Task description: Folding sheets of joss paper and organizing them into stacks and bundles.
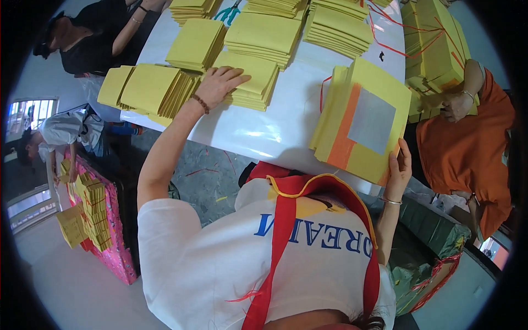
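My left hand (221,85) lies palm down, fingers outstretched, on a low stack of yellow paper (256,88) near the table's front edge. At the right, my right hand (400,168) rests its fingers against the near right edge of a thick block of yellow paper (395,102). An orange strip (345,132) and a grey rectangle (371,121) mark the top of that block. Neither hand is closed around anything. Beside my left wrist, a fanned yellow stack (151,91) leans over the table's edge.
More yellow stacks (258,36) cover the white table (289,104). Teal-handled scissors (228,12) lie at the back. Red cord (379,33) trails over the far right. Persons stand at the left (91,38) and right (467,143). Bundles (96,212) fill a pink-covered surface at the left.
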{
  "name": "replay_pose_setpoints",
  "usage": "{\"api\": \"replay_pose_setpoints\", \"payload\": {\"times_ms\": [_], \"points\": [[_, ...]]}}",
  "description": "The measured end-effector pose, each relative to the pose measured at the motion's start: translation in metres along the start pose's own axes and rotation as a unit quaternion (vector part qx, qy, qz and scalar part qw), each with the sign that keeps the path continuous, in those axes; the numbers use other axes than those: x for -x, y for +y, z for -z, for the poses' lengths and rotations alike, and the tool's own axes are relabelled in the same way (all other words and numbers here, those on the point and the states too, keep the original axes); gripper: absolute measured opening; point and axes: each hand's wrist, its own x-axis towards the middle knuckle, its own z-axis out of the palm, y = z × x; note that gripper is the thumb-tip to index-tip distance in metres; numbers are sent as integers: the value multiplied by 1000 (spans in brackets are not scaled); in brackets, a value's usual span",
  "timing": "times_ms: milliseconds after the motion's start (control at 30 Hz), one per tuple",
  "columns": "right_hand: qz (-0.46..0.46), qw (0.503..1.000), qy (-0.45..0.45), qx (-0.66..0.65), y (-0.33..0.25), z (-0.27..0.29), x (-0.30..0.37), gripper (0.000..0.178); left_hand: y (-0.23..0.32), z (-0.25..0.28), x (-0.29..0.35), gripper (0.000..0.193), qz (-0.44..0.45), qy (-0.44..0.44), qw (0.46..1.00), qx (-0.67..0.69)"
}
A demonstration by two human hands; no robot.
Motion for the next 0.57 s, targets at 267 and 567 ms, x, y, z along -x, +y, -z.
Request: {"api": "replay_pose_setpoints", "payload": {"times_ms": [267,567], "points": [[5,1000,21,6,-2,-2,-1,35,19,-31,15,69,41,33,997,59],[36,996,28,71,-15,4,0,37,5,-1,0,82,17,-74,996,53]]}}
